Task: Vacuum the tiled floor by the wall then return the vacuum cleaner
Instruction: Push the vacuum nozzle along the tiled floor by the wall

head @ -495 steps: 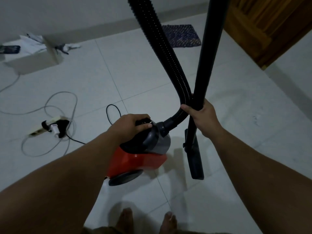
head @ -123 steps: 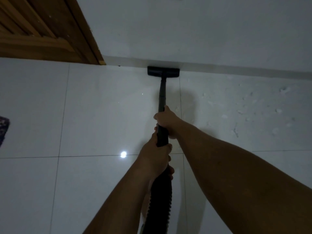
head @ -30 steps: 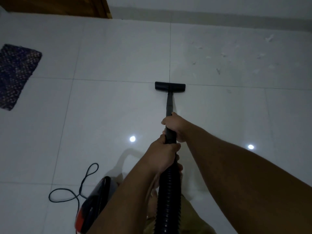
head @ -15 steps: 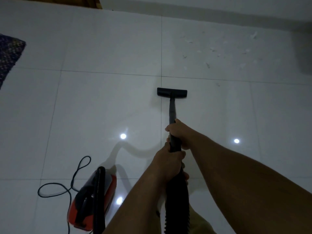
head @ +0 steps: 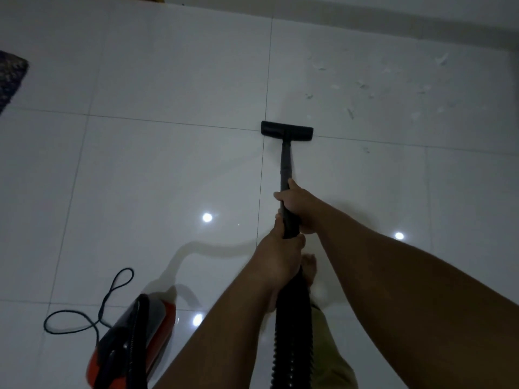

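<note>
We grip the black wand (head: 286,161) of the vacuum cleaner with both hands, its flat floor nozzle (head: 286,131) resting on the white tiled floor (head: 168,169) right where two grout lines cross, well short of the wall (head: 393,12). Our right hand (head: 299,204) is the forward one, fingers (head: 280,197) curled round the wand; our left hand (head: 279,258) sits just behind it, wrapped tight where the wand meets the ribbed black hose (head: 292,332), which drops away toward the bottom edge between our forearms. The red and black canister (head: 132,343) lies on the floor at our lower left, tilted, with its black power cord (head: 92,313) looped on the tiles beside it. Pale scraps of debris (head: 362,85) are scattered over the tiles beyond and to the right of the nozzle, near the grey skirting at the foot of the wall. A bare foot (head: 309,269) shows just beneath our hands, and what may be olive-coloured clothing, dim in this light, below it. A dark woven mat (head: 11,77) cuts in at the left edge. Bright ceiling lights reflect as spots (head: 207,217) off the glossy floor.
</note>
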